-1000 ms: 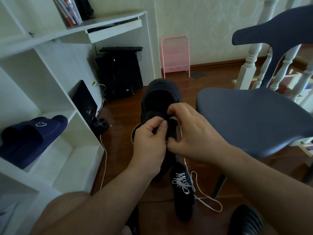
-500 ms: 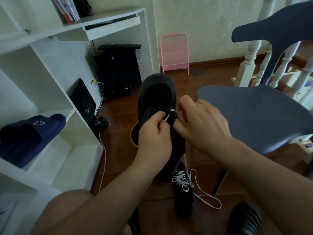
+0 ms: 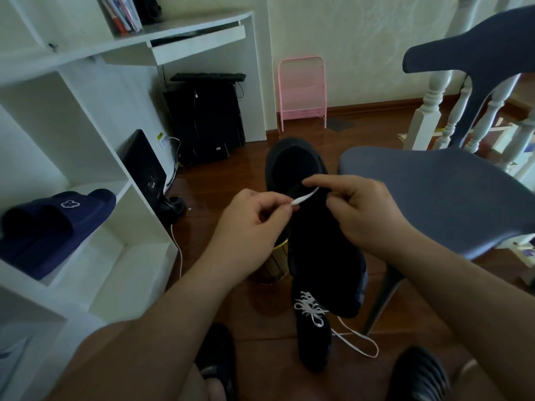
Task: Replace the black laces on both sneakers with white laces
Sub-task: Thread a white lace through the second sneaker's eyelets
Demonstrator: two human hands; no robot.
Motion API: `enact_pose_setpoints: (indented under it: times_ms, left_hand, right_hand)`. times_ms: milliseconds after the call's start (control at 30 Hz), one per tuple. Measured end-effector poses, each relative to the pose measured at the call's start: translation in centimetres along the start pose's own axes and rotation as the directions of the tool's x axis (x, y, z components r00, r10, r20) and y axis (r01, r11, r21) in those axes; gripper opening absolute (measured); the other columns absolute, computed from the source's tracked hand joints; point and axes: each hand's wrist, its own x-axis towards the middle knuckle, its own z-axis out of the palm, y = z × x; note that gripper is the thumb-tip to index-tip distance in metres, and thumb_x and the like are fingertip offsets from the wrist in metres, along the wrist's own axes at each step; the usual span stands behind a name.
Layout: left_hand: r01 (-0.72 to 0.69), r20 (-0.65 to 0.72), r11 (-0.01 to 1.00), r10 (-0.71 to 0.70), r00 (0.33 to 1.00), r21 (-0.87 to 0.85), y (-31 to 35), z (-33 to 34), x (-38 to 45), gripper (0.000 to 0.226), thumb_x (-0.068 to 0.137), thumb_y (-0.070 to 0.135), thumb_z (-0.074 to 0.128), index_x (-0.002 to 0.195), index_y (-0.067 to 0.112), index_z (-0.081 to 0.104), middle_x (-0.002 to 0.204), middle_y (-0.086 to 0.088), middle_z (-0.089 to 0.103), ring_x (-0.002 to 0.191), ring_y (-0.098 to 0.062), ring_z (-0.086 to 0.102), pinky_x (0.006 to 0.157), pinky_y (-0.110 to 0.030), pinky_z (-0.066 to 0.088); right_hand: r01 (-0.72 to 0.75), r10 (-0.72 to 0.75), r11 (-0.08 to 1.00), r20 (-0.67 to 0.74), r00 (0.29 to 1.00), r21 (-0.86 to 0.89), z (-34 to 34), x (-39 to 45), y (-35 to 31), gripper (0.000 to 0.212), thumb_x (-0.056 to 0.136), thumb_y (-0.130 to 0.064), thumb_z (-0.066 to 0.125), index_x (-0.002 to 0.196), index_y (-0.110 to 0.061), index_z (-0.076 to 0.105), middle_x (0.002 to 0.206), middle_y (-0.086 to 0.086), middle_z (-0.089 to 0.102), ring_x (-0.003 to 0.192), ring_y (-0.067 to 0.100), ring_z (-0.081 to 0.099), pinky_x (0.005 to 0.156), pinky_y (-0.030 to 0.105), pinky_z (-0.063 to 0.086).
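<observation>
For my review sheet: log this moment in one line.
left hand pinches white lace | right hand grips held sneaker | floor sneaker laced white

I see: black sneaker (image 3: 318,241), held up off floor, white lace (image 3: 304,198) end at its eyelets; 2nd sneaker (image 3: 314,340) on floor, white-laced, bow tied.

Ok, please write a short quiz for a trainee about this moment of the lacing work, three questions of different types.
1. True or false: the sneaker on the floor already has a white lace.
2. What does the left hand pinch? A) black lace B) white lace end C) slipper
3. Fill in: the right hand is at the held sneaker, beside the grey ____.

Key: 1 true; 2 B; 3 chair
</observation>
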Motion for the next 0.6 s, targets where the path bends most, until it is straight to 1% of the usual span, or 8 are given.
enact_pose_setpoints:
  times_ms: [67,133,233,267,333,400,500,600]
  left_hand:
    - [-0.018,0.023,1.0,0.017,1.0,0.006,-0.3,0.8,-0.1,0.016,0.102,0.046,0.062,0.112,0.047,0.074,0.114,0.017,0.047,0.104,0.004,0.052,0.088,-0.02,0.046]
    - [-0.051,0.003,0.997,0.051,0.999,0.065,-0.7,1.5,-0.2,0.018,0.101,0.047,0.062,0.116,0.048,0.073,0.114,0.017,0.042,0.111,-0.002,0.049,0.094,-0.024,0.047]
    - [-0.209,-0.078,0.91,0.252,0.965,0.359,-1.2,2.0,-0.1,0.022,0.103,0.042,0.059,0.121,0.04,0.072,0.113,0.008,0.04,0.102,-0.014,0.05,0.086,-0.028,0.05]
    - [-0.239,-0.083,0.879,0.297,0.951,0.413,-1.3,2.0,0.1,0.023,0.103,0.039,0.059,0.121,0.036,0.072,0.114,0.006,0.043,0.098,-0.015,0.051,0.082,-0.029,0.051]
    - [-0.249,-0.076,0.861,0.313,0.947,0.444,-1.6,1.8,0.8,0.023,0.105,0.035,0.057,0.122,0.03,0.072,0.114,0.002,0.054,0.096,-0.018,0.057,0.08,-0.033,0.052]
    - [-0.255,-0.059,0.848,0.317,0.946,0.465,-2.0,1.7,1.7,0.022,0.105,0.03,0.06,0.121,0.027,0.075,0.109,-0.001,0.064,0.099,-0.021,0.062,0.083,-0.036,0.053]
    - [-0.275,-0.08,0.839,0.351,0.933,0.47,-2.0,1.8,2.4,0.02,0.101,0.022,0.068,0.117,0.022,0.079,0.099,-0.003,0.068,0.092,-0.023,0.065,0.077,-0.041,0.056]
    - [-0.304,-0.074,0.828,0.38,0.922,0.471,-1.5,2.0,2.1,0.022,0.101,0.02,0.068,0.121,0.021,0.079,0.097,-0.004,0.067,0.091,-0.025,0.065,0.076,-0.042,0.057]
  right_hand:
    - [-0.03,0.031,0.999,-0.025,0.999,0.034,0.4,-0.1,-0.3,0.045,0.1,-0.004,0.051,0.122,-0.037,0.073,0.07,-0.019,0.066,0.053,0.0,0.058,0.046,0.012,0.04]
    - [-0.046,0.047,0.997,-0.024,0.999,0.068,0.8,-0.2,-0.7,0.042,0.1,-0.003,0.051,0.115,-0.033,0.076,0.077,-0.02,0.066,0.058,-0.004,0.061,0.049,0.01,0.042]
    - [-0.068,0.071,0.993,-0.033,0.997,0.092,1.2,-0.1,-1.0,0.039,0.098,-0.003,0.052,0.089,-0.033,0.076,0.064,-0.018,0.065,0.052,0.001,0.057,0.047,0.012,0.04]
    - [-0.075,0.078,0.993,-0.041,0.996,0.088,1.3,0.0,-1.0,0.039,0.097,-0.003,0.052,0.082,-0.031,0.074,0.061,-0.018,0.064,0.05,0.001,0.054,0.046,0.012,0.039]
    - [-0.079,0.082,0.995,-0.039,0.996,0.065,1.3,0.1,-0.8,0.037,0.096,-0.003,0.052,0.078,-0.028,0.073,0.06,-0.018,0.063,0.048,0.002,0.052,0.046,0.013,0.038]
    - [-0.076,0.077,0.996,-0.021,0.997,0.043,1.4,0.0,-0.6,0.036,0.097,-0.003,0.051,0.082,-0.027,0.074,0.062,-0.018,0.064,0.047,0.003,0.051,0.045,0.015,0.038]
    - [-0.068,0.068,0.998,-0.004,0.998,-0.002,1.2,0.0,-0.2,0.035,0.099,-0.006,0.049,0.103,-0.033,0.072,0.064,-0.011,0.063,0.046,0.005,0.051,0.042,0.018,0.037]
    - [-0.028,0.036,0.985,0.044,0.998,-0.168,0.8,0.2,0.3,0.041,0.098,-0.013,0.054,0.125,-0.041,0.066,0.075,-0.01,0.065,0.058,0.007,0.058,0.049,0.019,0.044]
